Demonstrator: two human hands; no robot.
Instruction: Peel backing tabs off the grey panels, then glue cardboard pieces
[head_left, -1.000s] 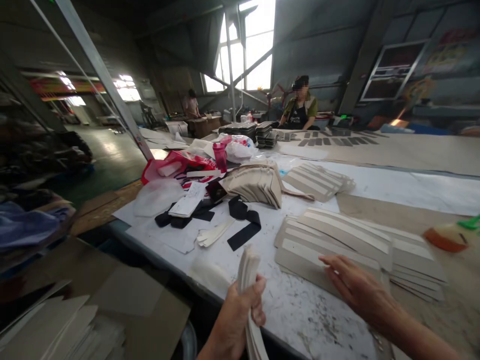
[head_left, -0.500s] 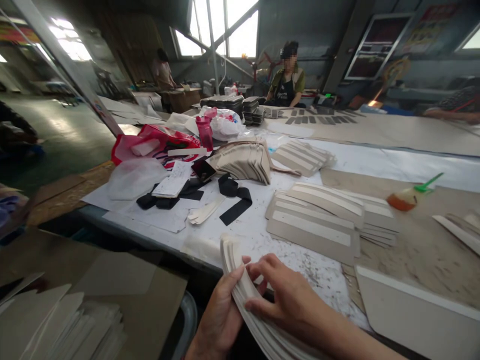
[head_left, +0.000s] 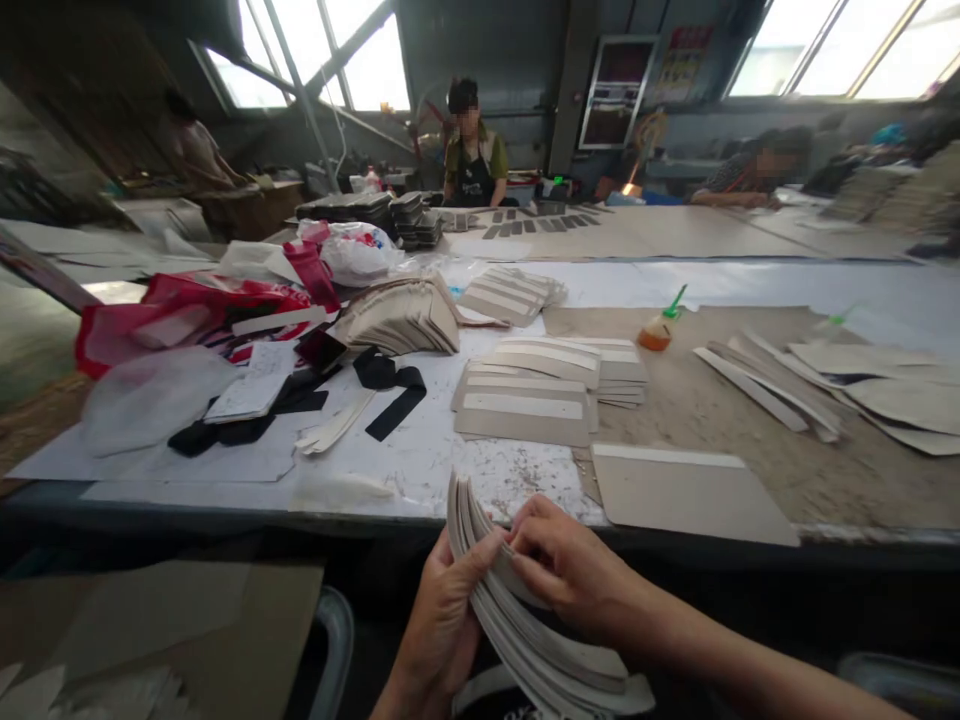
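In my left hand [head_left: 454, 600] is a bent stack of pale cardboard pieces [head_left: 517, 625], thumb on top and fingers underneath. The stack curves down from its upper tip towards my body. My right hand [head_left: 566, 560] is closed in a pinch at the stack's right edge, where a piece seems lifted from the others; the fingertips are partly hidden. Beyond my hands on the table lie grey cardboard panels [head_left: 517, 423] with white strips along them. To the right, a single larger panel [head_left: 690, 490] with a white strip lies at the table's front edge.
A glue bottle [head_left: 657, 332] with a green nozzle stands on brown board, near loose strips [head_left: 765, 385]. At left are black webbing [head_left: 397, 395], a notepad [head_left: 255, 380], a red bag [head_left: 180, 300] and a fanned cardboard stack [head_left: 405, 318]. Co-workers sit across the tables.
The view has swung to the right, bringing more of the table's right side in. My right hand's fingers have closed from a looser spread into a pinch at the stack's edge.
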